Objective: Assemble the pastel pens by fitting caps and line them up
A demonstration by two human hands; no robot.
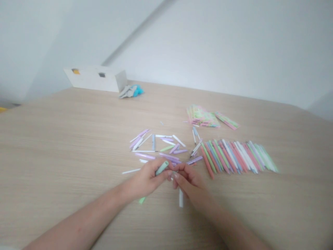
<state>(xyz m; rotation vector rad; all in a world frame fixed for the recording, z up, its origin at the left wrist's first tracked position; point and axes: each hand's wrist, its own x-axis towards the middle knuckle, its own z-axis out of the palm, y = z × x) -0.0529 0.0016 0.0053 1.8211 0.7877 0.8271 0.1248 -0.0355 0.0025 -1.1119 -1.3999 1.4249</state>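
Note:
My left hand (153, 175) is closed around a pale green pen barrel (162, 167) that sticks up between thumb and forefinger. Its fingertips meet those of my right hand (191, 178), which pinches a small whitish piece (172, 177), too blurred to name. Under the right hand a white pen part (181, 198) lies on the table, and a bright green part (142, 200) shows below the left wrist. Just beyond both hands lie loose purple, white and green pen parts (169, 156) with thin refills (144, 151) among them.
A row of pens (236, 156) in several colours lies to the right. Behind it are a stack of printed packets (201, 116) and a single packet (227, 121). A white box (95, 79) stands at the back left, with a grey and blue crumpled item (132, 91) beside it.

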